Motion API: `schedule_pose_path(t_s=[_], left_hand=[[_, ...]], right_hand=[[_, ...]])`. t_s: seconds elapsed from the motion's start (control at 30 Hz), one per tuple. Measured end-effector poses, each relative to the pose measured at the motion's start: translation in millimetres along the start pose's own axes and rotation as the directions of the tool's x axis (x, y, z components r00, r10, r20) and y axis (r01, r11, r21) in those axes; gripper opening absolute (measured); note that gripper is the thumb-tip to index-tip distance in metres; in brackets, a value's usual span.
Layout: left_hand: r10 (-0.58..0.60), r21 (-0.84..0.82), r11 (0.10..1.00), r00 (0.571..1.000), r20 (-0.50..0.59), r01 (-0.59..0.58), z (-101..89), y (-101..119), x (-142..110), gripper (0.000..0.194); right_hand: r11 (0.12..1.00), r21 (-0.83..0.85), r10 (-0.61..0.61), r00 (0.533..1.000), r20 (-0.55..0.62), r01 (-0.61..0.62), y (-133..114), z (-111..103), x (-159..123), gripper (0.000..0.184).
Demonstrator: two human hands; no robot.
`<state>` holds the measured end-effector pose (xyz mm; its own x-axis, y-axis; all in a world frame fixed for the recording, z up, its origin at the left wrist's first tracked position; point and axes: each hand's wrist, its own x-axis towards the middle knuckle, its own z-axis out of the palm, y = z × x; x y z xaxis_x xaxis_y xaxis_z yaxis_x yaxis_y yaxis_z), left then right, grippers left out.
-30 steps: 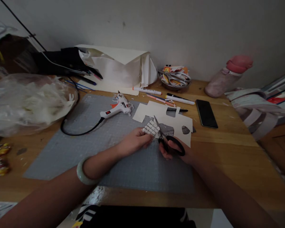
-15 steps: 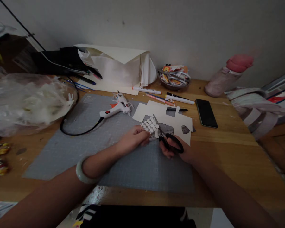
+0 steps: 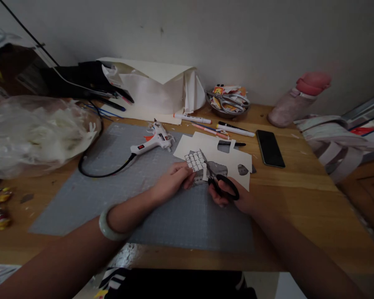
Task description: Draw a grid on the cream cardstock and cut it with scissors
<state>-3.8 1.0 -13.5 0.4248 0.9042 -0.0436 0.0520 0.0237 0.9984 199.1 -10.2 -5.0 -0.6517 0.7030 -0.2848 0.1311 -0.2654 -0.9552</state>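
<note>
My left hand (image 3: 173, 181) pinches a small piece of paper printed with a grid of pale squares (image 3: 195, 161), held just above the grey cutting mat (image 3: 112, 182). My right hand (image 3: 233, 196) grips black-handled scissors (image 3: 218, 176), whose blades point up and left along the right edge of that piece. A jade-green bangle (image 3: 107, 226) sits on my left wrist. Under both hands lie cream paper sheets with cut-out holes (image 3: 233, 160).
A white glue gun (image 3: 152, 142) with a black cord lies on the mat. Markers (image 3: 233, 129), a phone (image 3: 269, 148), a bowl with scissors (image 3: 228, 104), a pink bottle (image 3: 296, 101), folded white paper (image 3: 156, 87) and a plastic bag (image 3: 34, 133) ring the wooden desk.
The grid piece has turned and shifted slightly up and left in my left hand. The scissors have followed along its edge, moving a little left.
</note>
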Motion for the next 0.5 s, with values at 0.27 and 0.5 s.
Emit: schedule_pose_path(t_s=[0.27, 0.5], left_hand=[[0.057, 0.0, 0.998, 0.998, -0.007, -0.057, -2.2, -1.7, 1.2, 0.037], [0.054, 0.009, 0.999, 0.995, -0.085, -0.053, -2.2, -3.0, 1.9, 0.037]], right_hand=[[1.0, 0.008, 0.01, 1.0, 0.006, -0.01, 0.8, -0.4, 0.3, 0.057], [0.999, 0.01, 0.051, 0.999, 0.003, -0.051, -1.8, 0.1, 1.9, 0.062]])
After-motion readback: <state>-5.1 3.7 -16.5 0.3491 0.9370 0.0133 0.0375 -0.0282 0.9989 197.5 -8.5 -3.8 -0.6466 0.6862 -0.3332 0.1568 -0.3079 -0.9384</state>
